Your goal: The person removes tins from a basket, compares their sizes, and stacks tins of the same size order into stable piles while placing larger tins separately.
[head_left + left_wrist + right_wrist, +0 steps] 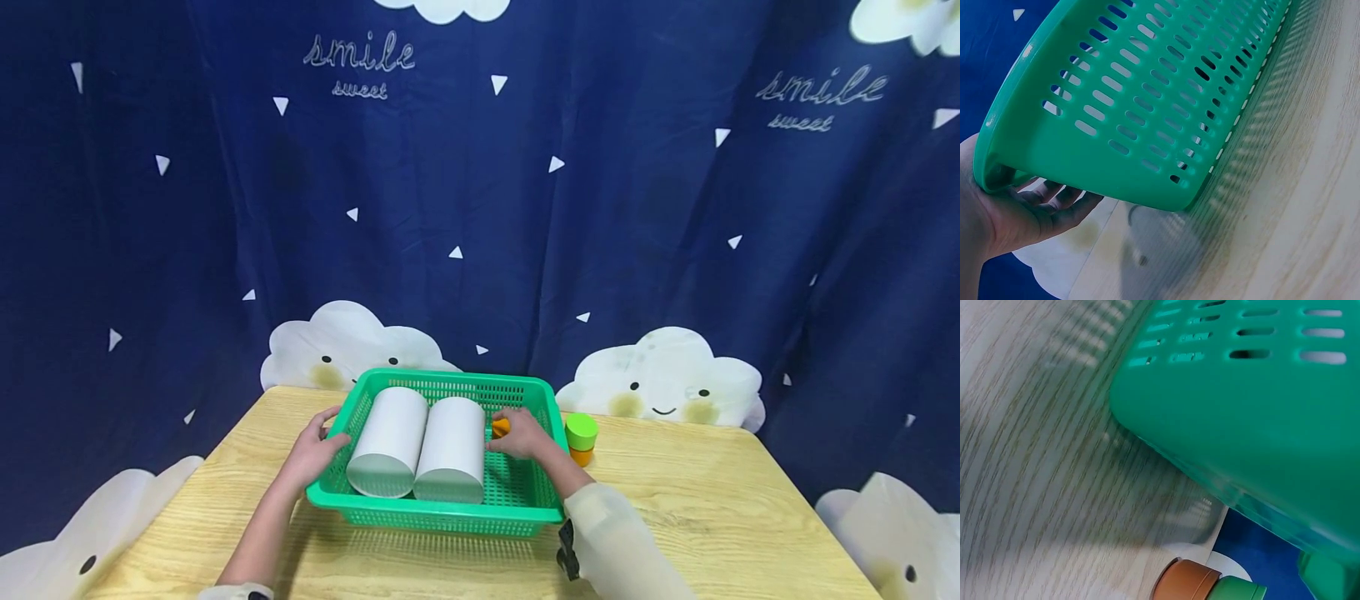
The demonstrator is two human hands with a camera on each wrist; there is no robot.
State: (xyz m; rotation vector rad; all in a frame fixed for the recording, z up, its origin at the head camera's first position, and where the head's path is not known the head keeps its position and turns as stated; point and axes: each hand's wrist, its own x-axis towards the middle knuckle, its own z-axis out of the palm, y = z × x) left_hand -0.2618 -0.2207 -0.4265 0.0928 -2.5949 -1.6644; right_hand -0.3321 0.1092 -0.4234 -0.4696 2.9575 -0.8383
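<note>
Green slotted basket point(450, 512) sits on the wood-grain tabletop point(712, 508), w/ the left white cylinder point(393, 435) and right white cylinder point(454, 442) on their sides within its left & middle, snug together, prob. so neither rolls. L hand point(315, 450) grips the basket's left rim, thumb over, fingers beneath, prob. to steady it; R hand point(522, 432), inside the basket's right part, seems to pinch a small orange item point(499, 427), exact type unclear. Green-over-orange container point(581, 435) stands upright just right of the basket; star-blue curtain point(637, 208) hangs behind.
</note>
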